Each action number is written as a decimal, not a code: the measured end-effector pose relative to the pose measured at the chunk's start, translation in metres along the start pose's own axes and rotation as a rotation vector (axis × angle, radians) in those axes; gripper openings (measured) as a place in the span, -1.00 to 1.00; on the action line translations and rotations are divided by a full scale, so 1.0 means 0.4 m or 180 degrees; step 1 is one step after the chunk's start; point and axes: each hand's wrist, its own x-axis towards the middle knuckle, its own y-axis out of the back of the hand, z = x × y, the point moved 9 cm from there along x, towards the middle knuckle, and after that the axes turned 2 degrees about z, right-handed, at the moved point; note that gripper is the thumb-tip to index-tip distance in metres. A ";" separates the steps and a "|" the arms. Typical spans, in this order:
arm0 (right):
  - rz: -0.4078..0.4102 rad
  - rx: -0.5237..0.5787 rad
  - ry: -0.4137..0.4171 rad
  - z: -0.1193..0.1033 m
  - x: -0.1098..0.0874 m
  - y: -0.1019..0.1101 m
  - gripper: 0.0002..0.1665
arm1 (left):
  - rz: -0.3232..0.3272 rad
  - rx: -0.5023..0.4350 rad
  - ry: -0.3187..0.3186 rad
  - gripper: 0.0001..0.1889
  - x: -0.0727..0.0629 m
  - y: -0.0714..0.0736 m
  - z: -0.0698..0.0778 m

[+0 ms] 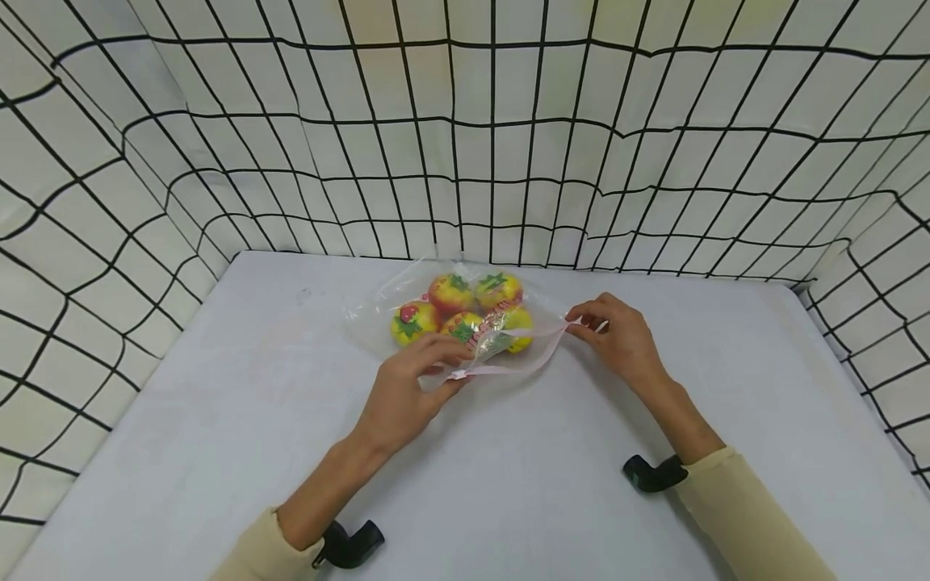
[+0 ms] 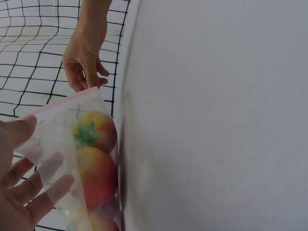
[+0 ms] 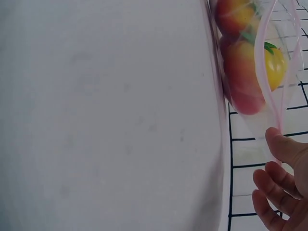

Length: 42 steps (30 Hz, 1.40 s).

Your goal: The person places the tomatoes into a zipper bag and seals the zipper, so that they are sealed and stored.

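Note:
A clear zip bag [image 1: 374,298] with a pink zip strip [image 1: 519,369] and red print lies toward the back of the table. Inside it are several red-and-yellow tomatoes [image 1: 450,293] with green leafy tops. My left hand [image 1: 407,387] pinches the mouth's near edge by a small white slider [image 1: 459,374]; in the left wrist view, some of its fingers show through the film. At the bag's right corner, my right hand [image 1: 619,337] pinches the end of the pink strip between thumb and fingertips. The mouth gapes between the two hands.
A white cloth covers the table [image 1: 494,484]. Black netting [image 1: 494,121] over white walls rises at the back and both sides. Black curved pieces [image 1: 352,545] stick out at both cuffs, beside the beige sleeves [image 1: 748,516].

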 end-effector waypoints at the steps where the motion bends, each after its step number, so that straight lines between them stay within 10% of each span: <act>1: -0.0013 -0.0018 -0.0007 0.002 0.000 0.001 -0.80 | -0.0002 -0.0049 0.0030 -0.61 0.001 0.001 -0.002; 26: 0.0326 0.0195 0.0261 0.011 -0.024 0.066 -0.92 | 0.0350 -0.0479 0.0539 -0.80 0.018 0.039 -0.033; 42: 0.0198 0.0253 0.0137 0.055 -0.031 0.102 -0.93 | 0.0347 -0.0525 0.0509 -0.81 0.034 0.036 -0.022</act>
